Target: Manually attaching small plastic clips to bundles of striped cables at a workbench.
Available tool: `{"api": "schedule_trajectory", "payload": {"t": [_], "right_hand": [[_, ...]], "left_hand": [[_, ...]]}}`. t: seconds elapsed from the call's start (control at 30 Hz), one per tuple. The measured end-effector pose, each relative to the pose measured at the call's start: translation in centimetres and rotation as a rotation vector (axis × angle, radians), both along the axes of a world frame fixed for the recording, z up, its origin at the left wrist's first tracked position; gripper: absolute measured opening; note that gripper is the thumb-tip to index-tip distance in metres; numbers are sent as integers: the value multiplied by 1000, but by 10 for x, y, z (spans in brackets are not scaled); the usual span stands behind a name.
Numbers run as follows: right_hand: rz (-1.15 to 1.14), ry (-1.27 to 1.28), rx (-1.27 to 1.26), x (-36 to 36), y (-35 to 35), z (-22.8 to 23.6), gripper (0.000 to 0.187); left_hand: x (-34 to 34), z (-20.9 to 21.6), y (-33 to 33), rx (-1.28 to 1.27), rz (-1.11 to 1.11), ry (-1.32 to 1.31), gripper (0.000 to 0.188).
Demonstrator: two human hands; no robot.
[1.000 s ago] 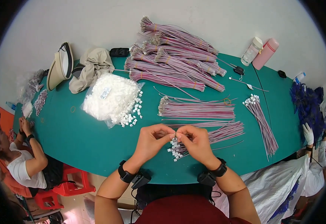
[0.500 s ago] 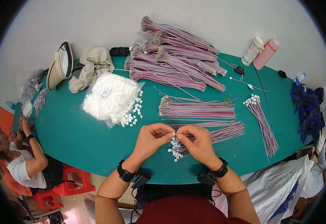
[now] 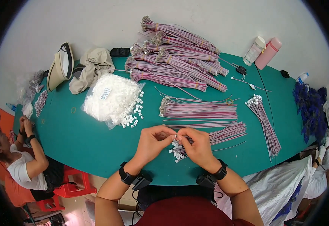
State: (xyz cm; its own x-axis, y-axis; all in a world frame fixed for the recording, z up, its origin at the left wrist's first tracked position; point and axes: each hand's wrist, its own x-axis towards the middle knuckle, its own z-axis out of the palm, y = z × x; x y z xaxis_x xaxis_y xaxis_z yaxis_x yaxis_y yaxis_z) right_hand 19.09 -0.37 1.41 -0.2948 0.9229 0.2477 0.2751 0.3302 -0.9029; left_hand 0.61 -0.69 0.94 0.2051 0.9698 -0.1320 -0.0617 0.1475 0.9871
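Observation:
My left hand (image 3: 151,144) is closed in a pinch on a small white plastic connector (image 3: 175,137). Against it, thumb and forefinger of my right hand (image 3: 199,147) are pinched on what looks like a thin wire, mostly hidden by the fingers. One wire (image 3: 230,146) trails out to the right from under that hand. Below the fingertips lie several white connectors (image 3: 177,153) on the ends of wires, whose loose pile (image 3: 228,132) fans out rightward. Just beyond my hands is a bundle of pink and grey wires (image 3: 198,109) with bare metal terminals at the left.
Left of my hands, a clear bag of white connectors (image 3: 110,100) spills onto the green table (image 3: 96,150). Tied wire bundles (image 3: 179,64) are heaped at the back. A connector-tipped bundle (image 3: 264,128) and two bottles (image 3: 268,53) stand right. Another person (image 3: 25,162) sits far left.
My right hand has shifted slightly left, closer to the connector at my left fingertips. The left hand keeps nearly the same place and its pinch.

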Motion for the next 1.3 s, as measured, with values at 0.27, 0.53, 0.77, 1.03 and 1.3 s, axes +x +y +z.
{"api": "schedule_trajectory", "payload": {"t": [0.27,0.53,0.77,1.03,1.3], "right_hand": [[38,175,-149,1,6,-6,6],[25,191,-159,2,7,-10,6],[60,143,-140,5,8,-1,9],[85,-102,-67,21,15,10,11],[-5,-402,300,27,29,-6,17]], "left_hand": [[-2,-1,3,-33,9,-83,19],[-3,-4,3,-34,-20,-115,22],[-4,-7,4,-11,-17,-144,17],[-5,-7,4,59,20,68,13],[-4,3,3,155,-218,378,13]]}}
